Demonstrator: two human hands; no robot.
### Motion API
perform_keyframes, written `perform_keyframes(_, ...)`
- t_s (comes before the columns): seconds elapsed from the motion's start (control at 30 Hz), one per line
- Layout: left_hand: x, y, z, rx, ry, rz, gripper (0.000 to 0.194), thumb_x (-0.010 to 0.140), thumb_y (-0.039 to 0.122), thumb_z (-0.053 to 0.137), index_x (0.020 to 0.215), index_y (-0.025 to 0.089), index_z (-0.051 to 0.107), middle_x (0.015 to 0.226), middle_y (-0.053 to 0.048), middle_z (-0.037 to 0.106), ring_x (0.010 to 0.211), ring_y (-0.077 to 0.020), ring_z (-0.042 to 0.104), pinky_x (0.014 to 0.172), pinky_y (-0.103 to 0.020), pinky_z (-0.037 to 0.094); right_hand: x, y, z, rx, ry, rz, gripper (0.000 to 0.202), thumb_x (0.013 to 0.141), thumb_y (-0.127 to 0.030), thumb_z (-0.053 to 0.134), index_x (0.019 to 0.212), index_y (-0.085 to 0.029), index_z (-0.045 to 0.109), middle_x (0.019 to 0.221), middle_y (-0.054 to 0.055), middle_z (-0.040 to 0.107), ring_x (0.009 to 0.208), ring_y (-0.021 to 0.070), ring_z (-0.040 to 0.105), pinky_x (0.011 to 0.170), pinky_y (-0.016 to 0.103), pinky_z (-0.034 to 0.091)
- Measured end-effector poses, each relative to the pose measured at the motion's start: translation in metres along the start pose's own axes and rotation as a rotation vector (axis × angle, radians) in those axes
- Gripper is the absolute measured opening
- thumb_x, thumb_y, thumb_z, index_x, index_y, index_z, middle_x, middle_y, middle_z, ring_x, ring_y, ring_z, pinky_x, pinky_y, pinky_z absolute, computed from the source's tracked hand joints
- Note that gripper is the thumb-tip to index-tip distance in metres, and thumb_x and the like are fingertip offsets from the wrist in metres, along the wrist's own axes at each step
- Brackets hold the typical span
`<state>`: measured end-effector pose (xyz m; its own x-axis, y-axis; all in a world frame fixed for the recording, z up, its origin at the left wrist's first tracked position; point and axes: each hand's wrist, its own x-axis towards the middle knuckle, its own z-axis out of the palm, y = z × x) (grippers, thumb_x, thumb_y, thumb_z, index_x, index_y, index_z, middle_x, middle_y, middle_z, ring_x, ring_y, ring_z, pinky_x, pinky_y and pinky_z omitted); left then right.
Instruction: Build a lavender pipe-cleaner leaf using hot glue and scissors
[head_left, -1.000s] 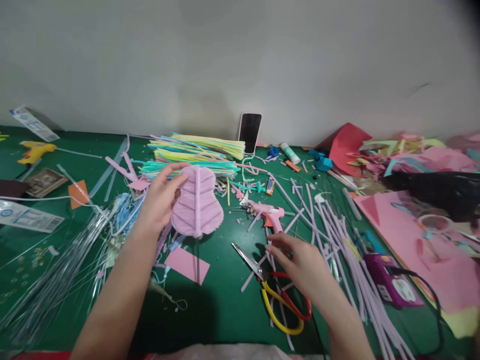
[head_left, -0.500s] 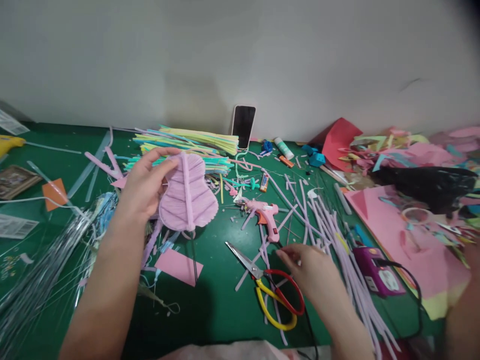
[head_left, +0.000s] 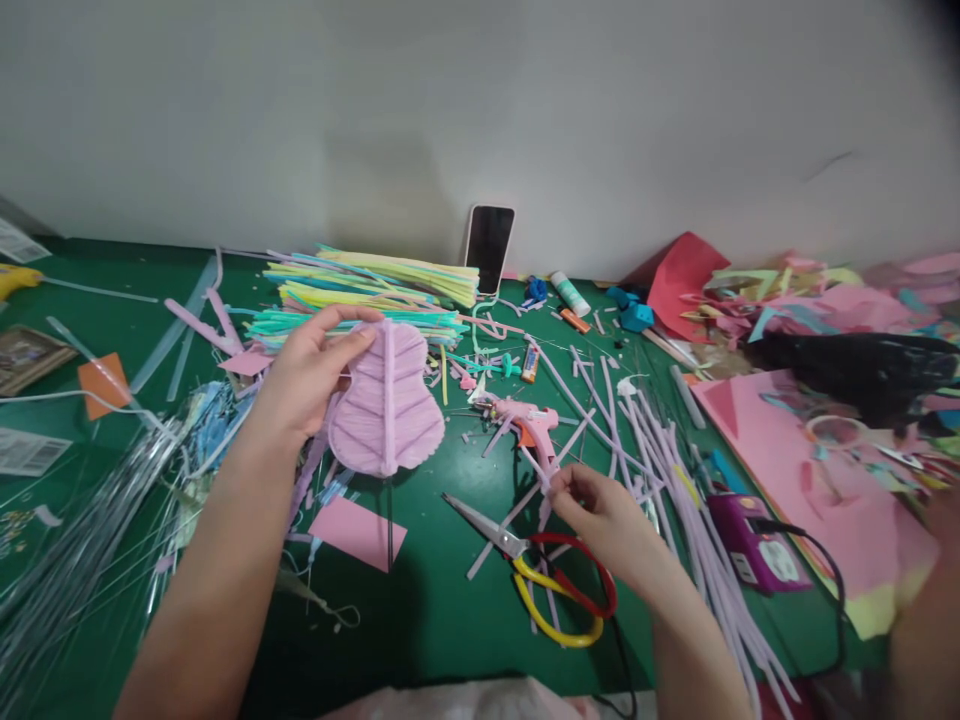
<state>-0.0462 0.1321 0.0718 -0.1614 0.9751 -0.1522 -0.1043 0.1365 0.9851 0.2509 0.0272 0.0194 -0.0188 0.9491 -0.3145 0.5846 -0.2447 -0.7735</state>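
My left hand [head_left: 319,370] pinches the upper left edge of a lilac leaf-shaped piece [head_left: 386,400] and holds it above the table. It looks built from pipe cleaners, with a raised midrib, slanting veins and a dark wire stem hanging down. My right hand [head_left: 592,500] is closed in a pinch at the end of a short lilac pipe cleaner [head_left: 541,470]. Open scissors [head_left: 510,543] with red and yellow handles lie just under that hand; whether its lower fingers touch the red loop is hidden. Beyond them rests a pink glue gun [head_left: 534,420].
Bundled coloured pipe cleaners [head_left: 375,285] lie at the back, near a propped phone [head_left: 489,250]. Long lilac pipe cleaners [head_left: 697,540] and a purple power box [head_left: 754,540] are on the right. Silver strands [head_left: 90,540] spread at left. Another person's arm [head_left: 919,600] shows at far right.
My left hand and the leaf piece have shifted slightly right and down. My right hand has come a little up and left and now pinches a lilac pipe cleaner. The scissors have turned slightly.
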Motion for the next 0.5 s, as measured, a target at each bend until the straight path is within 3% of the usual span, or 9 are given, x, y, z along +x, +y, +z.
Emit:
perform_keyframes(0.17, -0.001, 0.001, -0.002, 0.058, -0.011, -0.018, 0.023, 0.070, 0.028, 0.075, 0.091, 0.021, 0.069, 0.060, 0.004, 0.050, 0.047, -0.0075, 0.040, 0.039, -0.016, 0.027, -0.005, -0.014, -0.016, 0.189, 0.012, -0.030, 0.015, 0.077, -0.034, 0.055, 0.069, -0.022, 0.052, 0.064, -0.003, 0.053, 0.061, 0.0146, 0.053, 0.059, 0.026, 0.042)
perform_keyframes(0.33, -0.002, 0.001, -0.002, 0.077, -0.037, -0.014, 0.024, 0.073, 0.030, 0.073, 0.095, 0.023, 0.069, 0.062, 0.004, 0.047, 0.049, -0.0082, 0.039, 0.041, -0.017, 0.026, -0.018, -0.024, -0.033, 0.272, 0.082, -0.069, 0.018, 0.082, -0.038, 0.061, 0.072, -0.024, 0.057, 0.073, 0.000, 0.062, 0.073, 0.0171, 0.060, 0.069, 0.027, 0.048)
perform_keyframes(0.5, -0.003, -0.002, 0.001, 0.165, -0.096, -0.006, 0.028, 0.076, 0.033, 0.070, 0.102, 0.024, 0.072, 0.063, 0.004, 0.043, 0.051, -0.0082, 0.034, 0.041, -0.016, 0.022, -0.017, -0.033, -0.035, 0.340, 0.153, -0.103, 0.020, 0.086, -0.045, 0.063, 0.081, -0.025, 0.062, 0.085, 0.001, 0.069, 0.086, 0.0177, 0.065, 0.078, 0.027, 0.050)
